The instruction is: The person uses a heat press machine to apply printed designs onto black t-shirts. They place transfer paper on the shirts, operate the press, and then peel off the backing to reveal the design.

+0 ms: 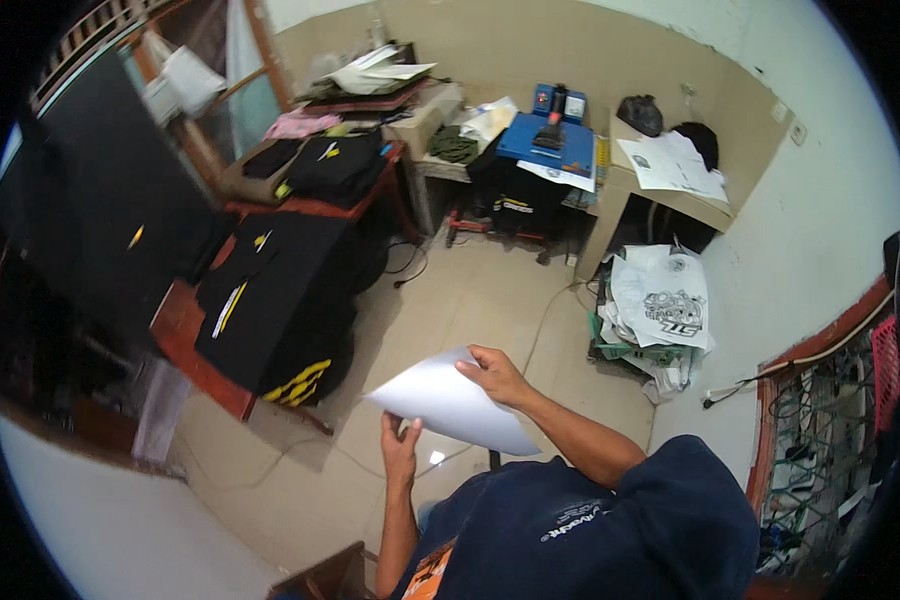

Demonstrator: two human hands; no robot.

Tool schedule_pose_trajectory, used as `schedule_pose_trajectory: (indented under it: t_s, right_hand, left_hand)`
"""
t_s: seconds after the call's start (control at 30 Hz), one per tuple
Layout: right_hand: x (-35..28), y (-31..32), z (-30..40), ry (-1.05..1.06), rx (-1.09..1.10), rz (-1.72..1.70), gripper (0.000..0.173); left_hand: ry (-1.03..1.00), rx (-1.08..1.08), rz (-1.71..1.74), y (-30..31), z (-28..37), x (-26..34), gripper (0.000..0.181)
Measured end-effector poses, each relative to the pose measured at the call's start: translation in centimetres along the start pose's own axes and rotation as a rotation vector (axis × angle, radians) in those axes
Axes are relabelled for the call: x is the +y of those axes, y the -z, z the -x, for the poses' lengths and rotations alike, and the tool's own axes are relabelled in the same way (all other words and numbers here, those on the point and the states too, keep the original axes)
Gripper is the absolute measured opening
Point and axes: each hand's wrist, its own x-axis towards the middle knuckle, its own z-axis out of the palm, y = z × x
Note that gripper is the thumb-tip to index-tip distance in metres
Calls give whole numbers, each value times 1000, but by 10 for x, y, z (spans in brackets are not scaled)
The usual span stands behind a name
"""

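Observation:
A white sheet (450, 401), slightly curved, is held up in front of my body over the tiled floor. My right hand (493, 375) grips its upper right edge, with the thumb on the face turned to me. At the lower left edge, my left hand (400, 442) pinches the sheet between thumb and fingers. The sheet's upper face looks plain; its underside is hidden.
Black garments with yellow marks (285, 292) hang over a red-brown table (195, 352) at the left. A blue heat press (547, 142) stands at the back. Printed papers (664, 300) fill a container at the right, and cables (544, 322) cross the floor.

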Motion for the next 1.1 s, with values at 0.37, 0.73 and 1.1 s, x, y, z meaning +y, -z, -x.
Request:
schedule_pose_trajectory:
  t_s: [0.37, 0.73, 1.1]
  right_hand:
    - [56, 177, -69, 3, 901, -228, 18]
    - [86, 278, -149, -81, 1250, -316, 21]
    - [74, 586, -197, 244, 1621, -98, 33]
  left_hand:
    - [289, -501, 264, -139, -234, -15, 28]
    - [106, -942, -252, -296, -477, 26, 16]
    - [118, -925, -940, -297, -641, -182, 36]
